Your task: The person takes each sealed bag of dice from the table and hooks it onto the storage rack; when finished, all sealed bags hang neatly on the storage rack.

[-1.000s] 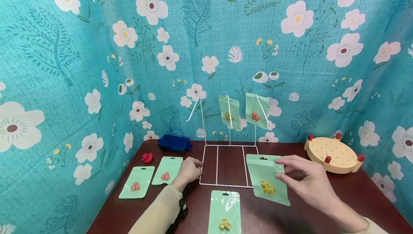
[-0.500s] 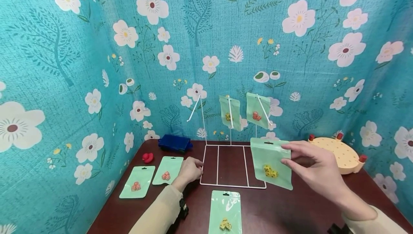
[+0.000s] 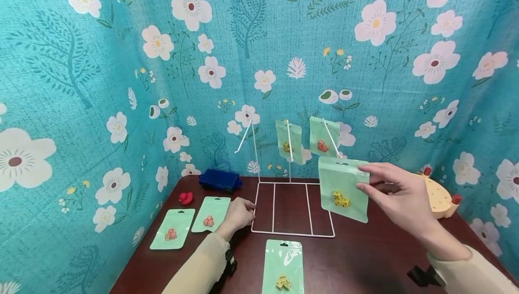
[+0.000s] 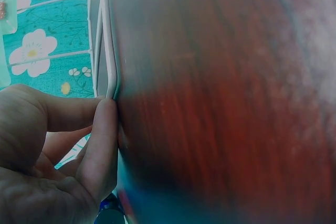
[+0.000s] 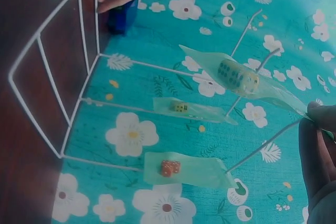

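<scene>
My right hand (image 3: 405, 199) pinches a light green zip pouch (image 3: 329, 181) by its upper right edge. Yellow dice show through the raised pouch, which hangs in front of the rack's right side. In the head view, its top edge overlaps the tip of the right hook. My left hand (image 3: 239, 215) pinches the left base wire of the white wire display rack (image 3: 293, 234) between thumb and finger (image 4: 97, 156). On the rack's middle hook hangs a pouch with yellow dice (image 3: 295, 155); a pouch with red dice (image 3: 317, 132) hangs on the right hook. The left hook (image 3: 243, 137) carries nothing.
Two pouches with red dice (image 3: 174, 222) (image 3: 211, 206) lie left of the rack. Another pouch with yellow dice (image 3: 282, 258) lies in front. Behind stand a red rubber duck (image 3: 185, 198) and a blue object (image 3: 220, 180). A yellow round stool-like piece (image 3: 439, 195) sits right.
My right hand has lifted the pouch with yellow dice up from low over the rack's base and slightly right, to near the right hook's tip. The left hand stays on the rack's base.
</scene>
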Available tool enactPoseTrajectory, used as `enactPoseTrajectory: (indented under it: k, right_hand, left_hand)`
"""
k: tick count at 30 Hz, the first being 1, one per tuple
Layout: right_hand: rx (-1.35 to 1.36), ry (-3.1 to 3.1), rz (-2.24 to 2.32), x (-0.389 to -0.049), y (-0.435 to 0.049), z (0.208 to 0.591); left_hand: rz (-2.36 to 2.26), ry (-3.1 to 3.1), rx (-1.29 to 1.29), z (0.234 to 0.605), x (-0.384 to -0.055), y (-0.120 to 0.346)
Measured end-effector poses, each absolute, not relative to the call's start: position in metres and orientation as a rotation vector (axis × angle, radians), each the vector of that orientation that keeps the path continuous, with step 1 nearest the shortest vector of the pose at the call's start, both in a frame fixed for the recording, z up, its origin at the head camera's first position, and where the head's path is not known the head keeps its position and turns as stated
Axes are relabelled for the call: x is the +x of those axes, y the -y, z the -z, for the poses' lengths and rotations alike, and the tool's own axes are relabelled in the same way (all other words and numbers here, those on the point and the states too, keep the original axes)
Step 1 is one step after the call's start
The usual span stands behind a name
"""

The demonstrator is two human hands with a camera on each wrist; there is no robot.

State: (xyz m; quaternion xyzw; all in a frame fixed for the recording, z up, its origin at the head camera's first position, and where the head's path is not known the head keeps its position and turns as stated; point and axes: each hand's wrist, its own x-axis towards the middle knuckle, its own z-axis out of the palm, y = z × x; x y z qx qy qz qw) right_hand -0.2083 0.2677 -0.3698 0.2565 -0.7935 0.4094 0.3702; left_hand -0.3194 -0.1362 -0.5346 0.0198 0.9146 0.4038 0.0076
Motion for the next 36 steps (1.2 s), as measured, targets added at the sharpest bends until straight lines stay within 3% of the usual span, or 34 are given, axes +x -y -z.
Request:
enactPoseTrajectory:
  k: [36]
  right_hand:
    - [0.549,2.029,-1.118,-0.259,-0.266,0.373]
  left_hand:
    - [-1.279,-2.847,0.041,0.535,-0.319,0.135]
